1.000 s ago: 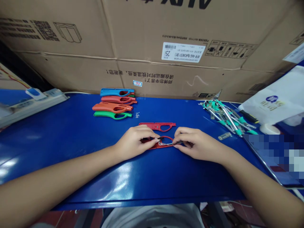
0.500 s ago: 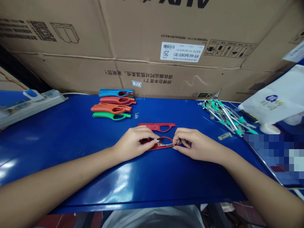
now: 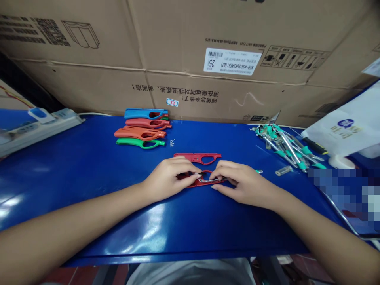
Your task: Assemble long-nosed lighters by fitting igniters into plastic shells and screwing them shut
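A red plastic lighter shell half lies open side up on the blue table, with a white wire running along it. Thumb and forefinger of my left hand pinch a small black part at the shell's loop. My right hand is over the shell's right end, its thumb at the near edge and its fingers over the wire side. A silvery spring-like tip shows beyond the right hand. Just behind lies another red shell half.
Several coloured lighter shells lie back left, the green one nearest. At right are a pile of metal lighter tubes with teal parts, a clear piece and a screwdriver. A cardboard box stands behind; a power strip lies left.
My right hand's fingers have shifted left along the wire and spread a little from the thumb. The left hand keeps its pinch. The view has moved slightly.
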Tool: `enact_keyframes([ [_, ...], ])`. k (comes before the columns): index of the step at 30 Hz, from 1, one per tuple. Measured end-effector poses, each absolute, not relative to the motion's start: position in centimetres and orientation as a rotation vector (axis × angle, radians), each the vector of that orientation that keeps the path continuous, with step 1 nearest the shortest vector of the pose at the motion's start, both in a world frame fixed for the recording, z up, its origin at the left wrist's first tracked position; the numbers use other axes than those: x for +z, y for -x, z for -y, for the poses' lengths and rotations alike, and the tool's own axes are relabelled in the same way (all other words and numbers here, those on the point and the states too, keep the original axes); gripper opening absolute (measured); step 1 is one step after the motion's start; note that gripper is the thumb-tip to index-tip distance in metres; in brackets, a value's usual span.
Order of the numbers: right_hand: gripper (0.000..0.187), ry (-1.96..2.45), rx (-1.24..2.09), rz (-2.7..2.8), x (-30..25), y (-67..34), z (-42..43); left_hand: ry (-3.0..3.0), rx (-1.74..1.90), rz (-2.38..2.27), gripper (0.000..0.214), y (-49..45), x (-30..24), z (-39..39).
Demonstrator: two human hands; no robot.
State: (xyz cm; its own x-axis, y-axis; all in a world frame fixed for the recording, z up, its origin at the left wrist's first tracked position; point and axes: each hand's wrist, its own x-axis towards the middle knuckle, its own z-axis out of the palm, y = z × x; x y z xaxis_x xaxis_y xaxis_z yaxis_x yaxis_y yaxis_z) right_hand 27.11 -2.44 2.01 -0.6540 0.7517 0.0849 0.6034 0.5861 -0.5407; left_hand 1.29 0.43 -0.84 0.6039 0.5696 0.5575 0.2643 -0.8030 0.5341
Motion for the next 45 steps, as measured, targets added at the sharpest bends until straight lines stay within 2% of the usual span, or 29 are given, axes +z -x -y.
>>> enact_keyframes([
  [5, 0.011, 1.17, 0.553, 2.483, 1.1, -26.1, 2.7, -2.434, 1.043, -0.66, 0.01, -1.4, -0.9, -0.5],
  [10, 0.009, 1.136, 0.62, 2.407, 0.8, -25.8, 2.7, -2.428, 1.057, -0.644, 0.007, -1.4, -0.9, -0.5],
  [15, 0.008, 1.141, 0.826, 2.234, 1.1, -25.9, 2.1, -2.434, 1.041, -0.658, 0.008, -1.3, -1.0, -0.5],
  [19, 0.018, 1.173, 1.1, 2.105, 1.9, -26.9, 1.6, -2.422, 1.035, -0.651, 0.008, -1.3, -1.0, -0.5],
  [23, 0.023, 1.156, 1.266, 2.208, 2.8, -28.4, 1.4, -2.419, 1.034, -0.636, 0.008, -1.3, -1.0, -0.4],
  [31, 0.019, 1.075, 1.031, 2.422, 2.2, -27.7, 1.3, -2.421, 1.025, -0.634, 0.009, -1.3, -1.1, -0.5],
  [37, 0.008, 1.057, 0.776, 2.434, 1.7, -27.4, 1.6, -2.421, 1.027, -0.639, 0.008, -1.2, -1.0, -0.5],
  [41, 0.014, 1.014, 0.768, 2.487, 1.8, -27.4, 1.8, -2.422, 1.017, -0.639, 0.01, -1.2, -0.9, -0.4],
  [45, 0.011, 1.071, 0.662, 2.489, 1.2, -26.8, 2.1, -2.416, 1.014, -0.64, 0.01, -1.3, -0.8, -0.4],
])
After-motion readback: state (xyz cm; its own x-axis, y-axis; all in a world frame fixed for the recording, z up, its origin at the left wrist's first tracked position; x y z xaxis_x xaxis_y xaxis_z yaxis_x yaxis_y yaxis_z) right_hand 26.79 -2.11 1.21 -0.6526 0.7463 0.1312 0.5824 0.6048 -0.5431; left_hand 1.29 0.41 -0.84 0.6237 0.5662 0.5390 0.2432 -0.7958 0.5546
